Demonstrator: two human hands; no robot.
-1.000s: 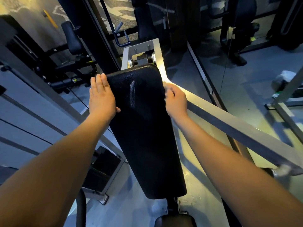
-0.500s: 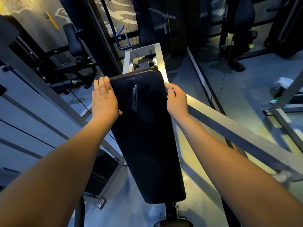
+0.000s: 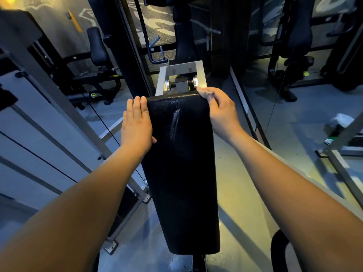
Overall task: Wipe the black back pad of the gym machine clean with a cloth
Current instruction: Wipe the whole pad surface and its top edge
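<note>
1. Pressing the left edge of the long black textured back pad [image 3: 182,163]: left hand [image 3: 137,122], fingers straight and together, thumb on the front face.
2. Pad sits centre frame between both hands, shiny streak near its top.
3. Gripping pad's top right corner: right hand [image 3: 221,112], fingers curled over; cloth under them, cannot tell.
4. Behind pad top: grey metal bracket [image 3: 180,75].
</note>
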